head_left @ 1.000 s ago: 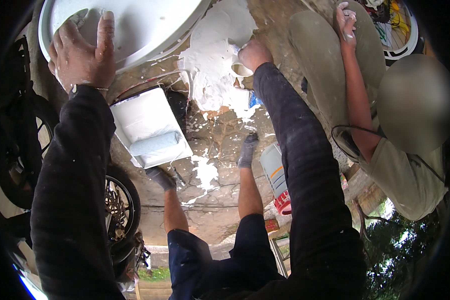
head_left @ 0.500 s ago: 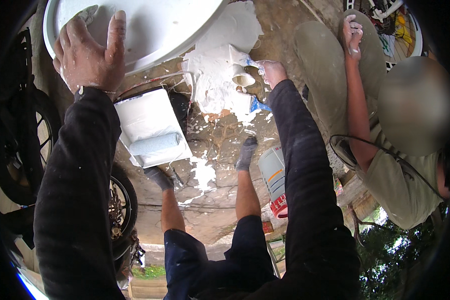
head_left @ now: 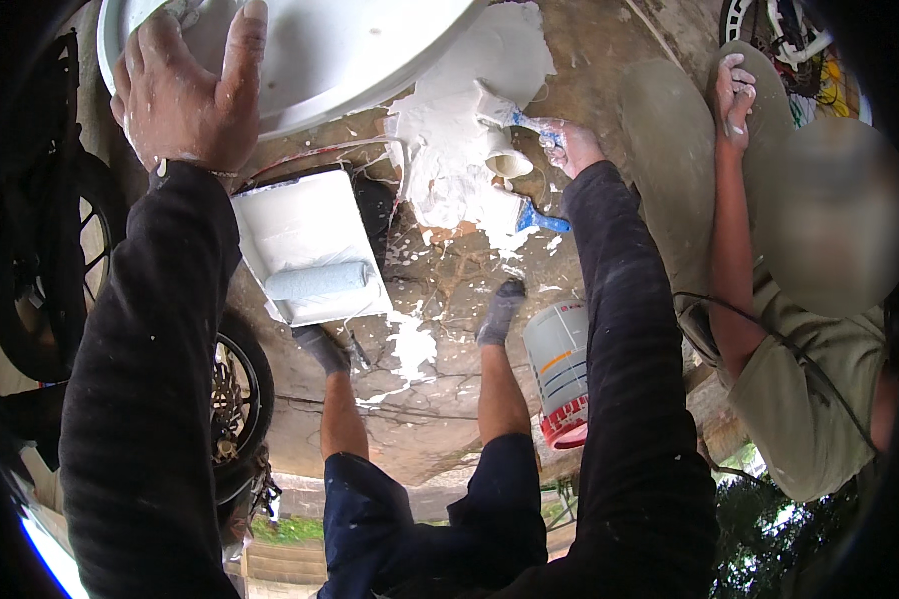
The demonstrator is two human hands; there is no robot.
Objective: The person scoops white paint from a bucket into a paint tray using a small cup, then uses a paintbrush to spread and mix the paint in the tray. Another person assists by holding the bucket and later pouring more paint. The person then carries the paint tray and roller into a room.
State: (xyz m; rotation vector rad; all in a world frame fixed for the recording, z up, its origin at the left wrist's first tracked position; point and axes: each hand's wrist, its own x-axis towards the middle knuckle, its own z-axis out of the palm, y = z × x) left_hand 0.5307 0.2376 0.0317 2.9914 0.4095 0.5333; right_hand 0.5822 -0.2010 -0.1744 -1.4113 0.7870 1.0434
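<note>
My left hand (head_left: 188, 108) reaches over the rim of a large round white basin-like thing (head_left: 345, 75), at the upper left. Its fingers curl over a crumpled whitish piece (head_left: 184, 12), which I cannot make out; the thumb points away from me. Closed round a paint-smeared handle, my right hand (head_left: 572, 148) holds a paintbrush (head_left: 494, 106) with white-coated bristles above spilled white paint (head_left: 435, 150). Just below that brush is a small cream cup-shaped thing (head_left: 507, 160). A second paintbrush (head_left: 541, 220) with a blue handle lies on the ground below my right hand.
A white paint tray (head_left: 305, 225) holds a roller (head_left: 316, 281) near my left foot. Beside my right forearm lies a grey and red bucket (head_left: 559, 374). Another person's arm (head_left: 731, 220) and knees show at right. A motorcycle wheel (head_left: 238, 404) stands at left.
The whole view has shifted slightly, moving the ground things rightward. My right hand still grips the brush, and my left hand stays at the white rim.
</note>
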